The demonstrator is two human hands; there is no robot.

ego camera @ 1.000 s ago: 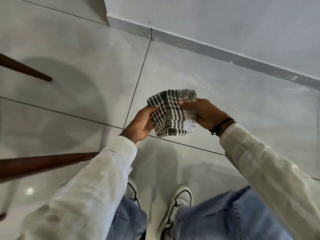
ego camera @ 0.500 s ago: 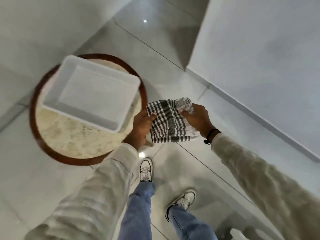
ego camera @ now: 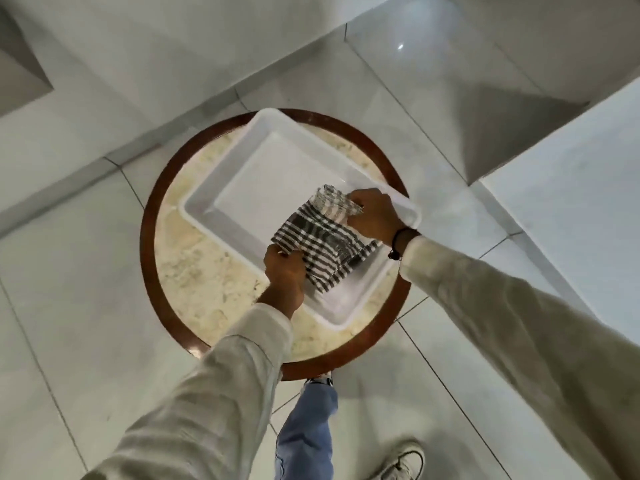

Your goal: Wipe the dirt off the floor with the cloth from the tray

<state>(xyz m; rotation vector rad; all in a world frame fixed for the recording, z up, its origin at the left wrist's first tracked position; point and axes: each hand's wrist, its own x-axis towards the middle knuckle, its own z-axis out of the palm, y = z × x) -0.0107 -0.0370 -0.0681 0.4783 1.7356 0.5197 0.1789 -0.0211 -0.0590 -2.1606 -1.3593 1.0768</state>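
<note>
Gripping checked cloth (ego camera: pixel 323 242) over white tray (ego camera: pixel 221 199): left hand (ego camera: pixel 285 271), right hand (ego camera: pixel 374 216).

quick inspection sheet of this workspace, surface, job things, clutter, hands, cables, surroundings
surface: round table with pale stone top and dark wood rim
job's things: folded checked cloth over the near right part of the white tray; whether it rests on it cannot be told
clutter: nothing seen
grippers: left hand grips the cloth's near left corner; right hand pinches its far right end
cables: nothing seen
surroundings: glossy grey tiled floor, white walls, person's shoe
</note>
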